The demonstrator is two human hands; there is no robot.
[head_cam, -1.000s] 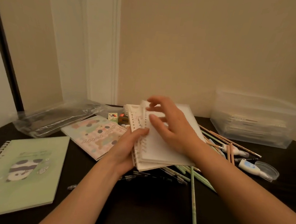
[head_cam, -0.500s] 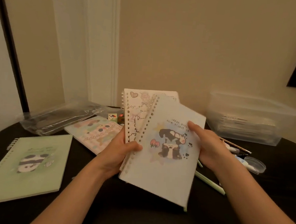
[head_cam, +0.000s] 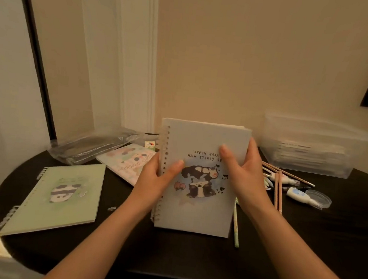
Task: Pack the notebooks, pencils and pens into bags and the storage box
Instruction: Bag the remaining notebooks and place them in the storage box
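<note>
Two hands hold a spiral notebook [head_cam: 196, 214] upright over the middle of the table [head_cam: 167, 257]. The left hand [head_cam: 154, 181] curls round its ringed edge, thumb on the cover. The right hand [head_cam: 244, 179] grips the opposite edge likewise.

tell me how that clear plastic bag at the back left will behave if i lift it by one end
The clear plastic bag looks thin and crinkled, so it will probably sag and fold rather than stay flat. Its glossy film may slip in a pinch.
</note>
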